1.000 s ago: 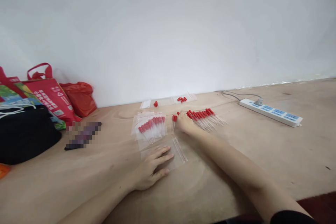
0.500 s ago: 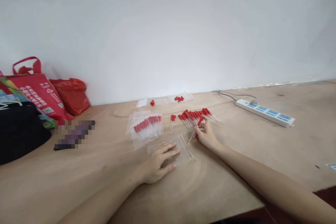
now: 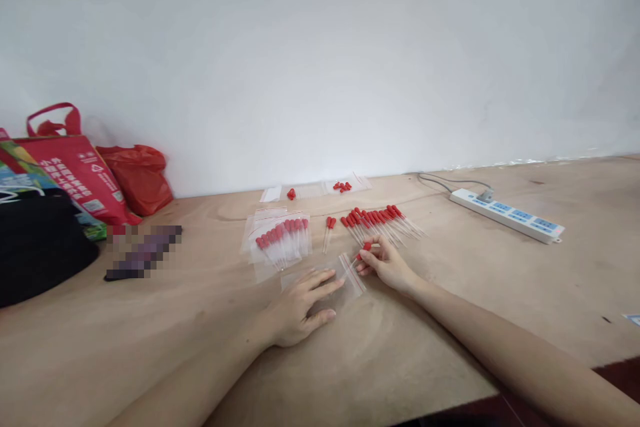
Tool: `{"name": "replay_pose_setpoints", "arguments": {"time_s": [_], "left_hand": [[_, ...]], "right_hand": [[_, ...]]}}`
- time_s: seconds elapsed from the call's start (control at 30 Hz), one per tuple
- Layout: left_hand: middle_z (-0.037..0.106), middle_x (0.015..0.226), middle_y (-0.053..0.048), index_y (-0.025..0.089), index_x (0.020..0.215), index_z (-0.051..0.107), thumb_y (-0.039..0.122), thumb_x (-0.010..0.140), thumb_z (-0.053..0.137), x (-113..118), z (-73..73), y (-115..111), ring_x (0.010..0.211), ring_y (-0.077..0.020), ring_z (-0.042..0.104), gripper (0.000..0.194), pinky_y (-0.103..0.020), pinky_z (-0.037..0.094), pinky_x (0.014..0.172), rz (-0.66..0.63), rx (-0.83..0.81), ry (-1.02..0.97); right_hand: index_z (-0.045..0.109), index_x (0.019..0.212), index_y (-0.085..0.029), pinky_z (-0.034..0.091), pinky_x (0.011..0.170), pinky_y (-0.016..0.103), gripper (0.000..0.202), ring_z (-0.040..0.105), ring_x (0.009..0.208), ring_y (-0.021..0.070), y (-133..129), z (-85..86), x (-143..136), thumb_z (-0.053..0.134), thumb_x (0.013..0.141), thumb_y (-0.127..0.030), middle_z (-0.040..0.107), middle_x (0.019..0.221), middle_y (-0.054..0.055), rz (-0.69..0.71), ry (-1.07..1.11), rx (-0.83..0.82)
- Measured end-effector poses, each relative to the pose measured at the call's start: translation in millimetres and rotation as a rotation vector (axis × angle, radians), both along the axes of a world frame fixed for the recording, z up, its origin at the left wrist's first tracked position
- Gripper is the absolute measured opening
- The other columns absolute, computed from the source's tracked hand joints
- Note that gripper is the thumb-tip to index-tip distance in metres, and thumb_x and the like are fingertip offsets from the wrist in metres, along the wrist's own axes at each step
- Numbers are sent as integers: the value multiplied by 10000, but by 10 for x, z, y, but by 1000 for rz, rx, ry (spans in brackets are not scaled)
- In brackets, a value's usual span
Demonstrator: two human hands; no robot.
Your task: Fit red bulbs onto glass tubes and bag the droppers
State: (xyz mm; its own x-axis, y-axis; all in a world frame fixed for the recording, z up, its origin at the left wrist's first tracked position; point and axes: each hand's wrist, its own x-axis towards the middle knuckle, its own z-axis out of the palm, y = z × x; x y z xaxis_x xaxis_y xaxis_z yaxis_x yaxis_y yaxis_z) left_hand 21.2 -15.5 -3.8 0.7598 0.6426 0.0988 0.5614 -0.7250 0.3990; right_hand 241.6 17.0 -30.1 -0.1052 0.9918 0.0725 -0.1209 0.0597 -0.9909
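My left hand lies flat with fingers spread on a clear zip bag. My right hand pinches a dropper by its red rubber bulb, its clear tube slanting down to the left at the bag's zip edge. Behind that hand, a row of red-bulbed droppers lies on the table. Two more droppers lie side by side left of the row. Further left are stacked clear bags with several droppers in or under them.
Red bulbs and a bag with clear tubes lie near the wall. A power strip with a plugged cable sits at right. At left are a red tote bag, a red plastic bag, a black hat and a blurred dark object.
My right hand has moved left and slightly down with the dropper, bringing its tube to the zip edge of the bag. My left hand stays flat on the bag.
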Motion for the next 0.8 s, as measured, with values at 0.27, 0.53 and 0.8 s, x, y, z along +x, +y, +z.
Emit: {"name": "replay_pose_setpoints", "arguments": {"time_s": [0.27,0.53,0.8], "left_hand": [[347,1363,-39,295,1344,211,333,833,454,-11,-11,0,1237,-225,318,567,-436,256,1019,11,5,-34],[323,1374,-50,282,1360,140,342,820,470,-20,-27,2,1236,-231,310,635,-441,256,1015,31,-26,-52],[425,1306,-60,264,1256,400,381,800,499,-172,105,25,1189,-237,382,481,-420,319,980,86,-104,-52]], "right_hand": [[423,684,-168,336,345,146,431,489,434,29,-47,129,110,741,516,-406,586,773,-15,335,-98,10],[385,699,-180,488,575,243,404,607,601,98,-87,114,17,708,585,-393,603,644,-38,516,11,-4],[399,618,-172,448,542,237,438,560,538,85,74,80,188,745,500,-413,590,603,-42,385,-99,-25]]}}
